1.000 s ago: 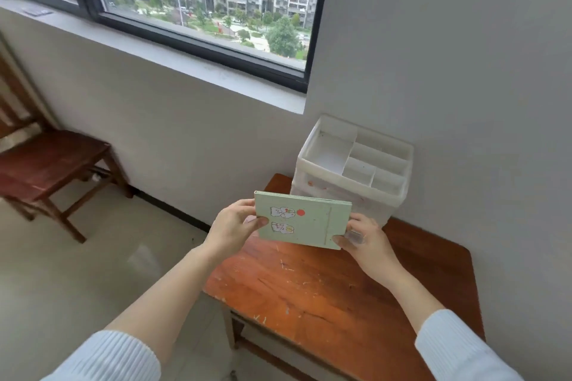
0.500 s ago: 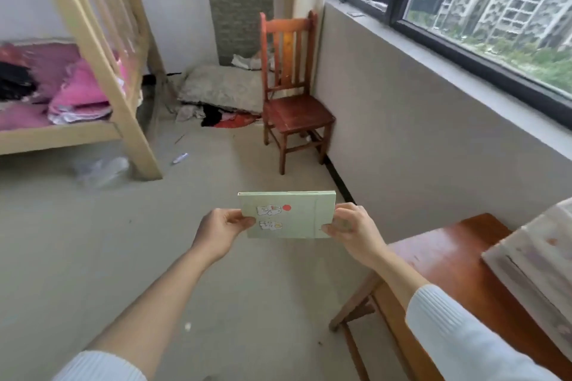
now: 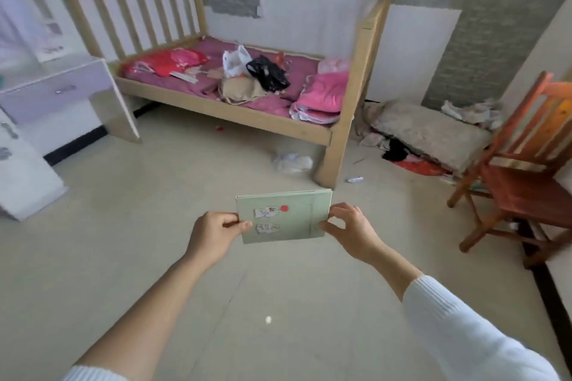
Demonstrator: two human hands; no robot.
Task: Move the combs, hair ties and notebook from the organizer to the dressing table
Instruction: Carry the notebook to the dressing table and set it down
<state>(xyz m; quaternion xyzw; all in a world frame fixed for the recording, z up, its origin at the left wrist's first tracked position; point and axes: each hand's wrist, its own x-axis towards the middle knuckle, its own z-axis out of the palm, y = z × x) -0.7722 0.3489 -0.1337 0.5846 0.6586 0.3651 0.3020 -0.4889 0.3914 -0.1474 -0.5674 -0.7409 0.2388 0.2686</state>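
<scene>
A pale green notebook (image 3: 294,215) with small stickers and a red dot on its cover hangs in front of me above the floor. My left hand (image 3: 213,233) pinches its left edge. My right hand (image 3: 349,230) grips its right edge. The cover faces me and the notebook is held roughly level. At the far left stands the white and lilac dressing table (image 3: 58,90) with a drawer handle. The organizer, the combs and the hair ties are out of view.
A wooden bed (image 3: 216,108) with pink bedding and bags stands ahead. A red wooden chair (image 3: 526,170) is at the right. A cushion and clothes (image 3: 427,136) lie by the wall. A plastic bag (image 3: 291,162) lies near the bed leg.
My view has swung left, away from the window, the wooden table and the organizer, toward the bed and the dressing table. Both hands still hold the notebook in front of me.
</scene>
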